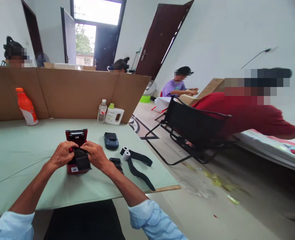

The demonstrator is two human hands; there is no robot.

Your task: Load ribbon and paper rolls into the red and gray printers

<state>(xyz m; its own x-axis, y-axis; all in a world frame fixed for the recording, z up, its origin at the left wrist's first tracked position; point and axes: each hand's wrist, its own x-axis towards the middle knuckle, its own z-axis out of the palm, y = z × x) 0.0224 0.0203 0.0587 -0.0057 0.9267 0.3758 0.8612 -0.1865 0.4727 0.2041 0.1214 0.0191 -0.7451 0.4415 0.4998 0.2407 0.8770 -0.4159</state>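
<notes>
A small red device with an open black lid (76, 136) stands on the pale green table (17, 156). Both my hands are on it. My left hand (61, 154) grips its left side with fingers curled. My right hand (95, 155) pinches a black strip (81, 159) that lies over the device's front. Just right of my hands lie a dark blue device (111, 140), two small rolls with black tape trailing from them (134, 160), and another black roll (116, 162).
An orange bottle (26, 107), a clear water bottle (102, 111) and a white jug (114, 115) stand against a cardboard screen (72, 91). A black folding chair (192, 128) and a person in red are on the right. Other people sit behind.
</notes>
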